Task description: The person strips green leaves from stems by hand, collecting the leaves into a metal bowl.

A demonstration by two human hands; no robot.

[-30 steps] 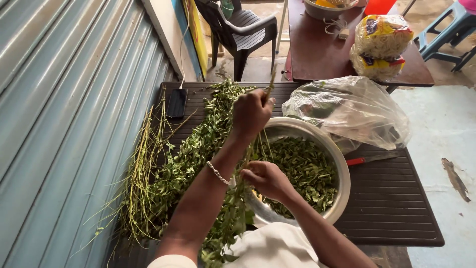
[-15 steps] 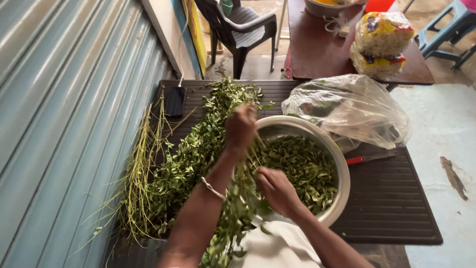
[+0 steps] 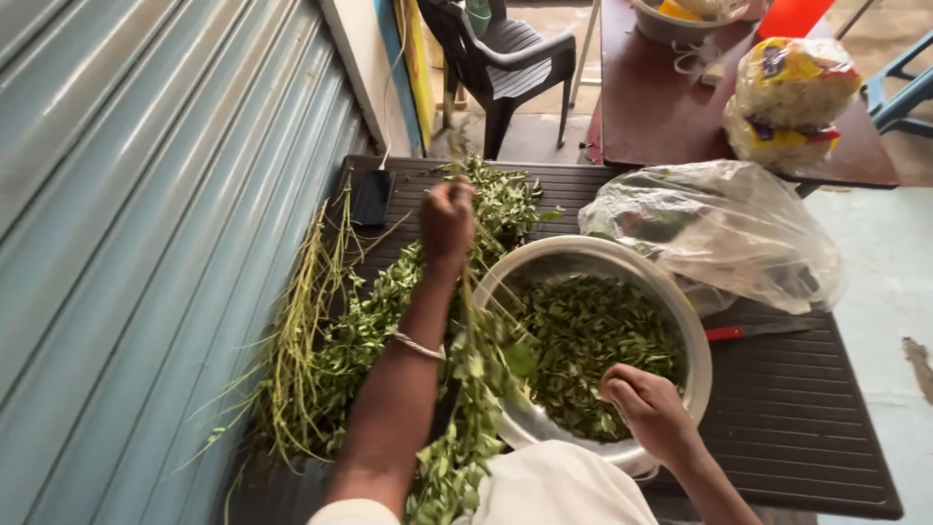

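I see a leafy green stalk [image 3: 473,389] running up the middle of the frame, its top pinched in my raised left hand [image 3: 448,222]. My right hand [image 3: 649,408], fingers curled closed at centre bottom, hovers over the metal bowl [image 3: 680,321], already well filled with stripped leaves [image 3: 593,340]. Bare stems [image 3: 296,321] lie left; a heap of unstripped greens [image 3: 360,335] remains on the dark table [image 3: 797,408].

Bowl [image 3: 671,321]: metal, smooth, dull shine on the rim. Table [image 3: 807,428]: dark slatted plastic, matt. Shutter [image 3: 146,194]: corrugated metal, painted grey-blue, soft sheen. Bag [image 3: 719,233]: thin clear plastic, crinkled, glossy. Chair [image 3: 515,53]: black moulded plastic, faint gloss. Far table [image 3: 661,117]: smooth reddish-brown top. Bangle [image 3: 418,345]: thin bright metal. Leafy stems [image 3: 369,321]: matt green
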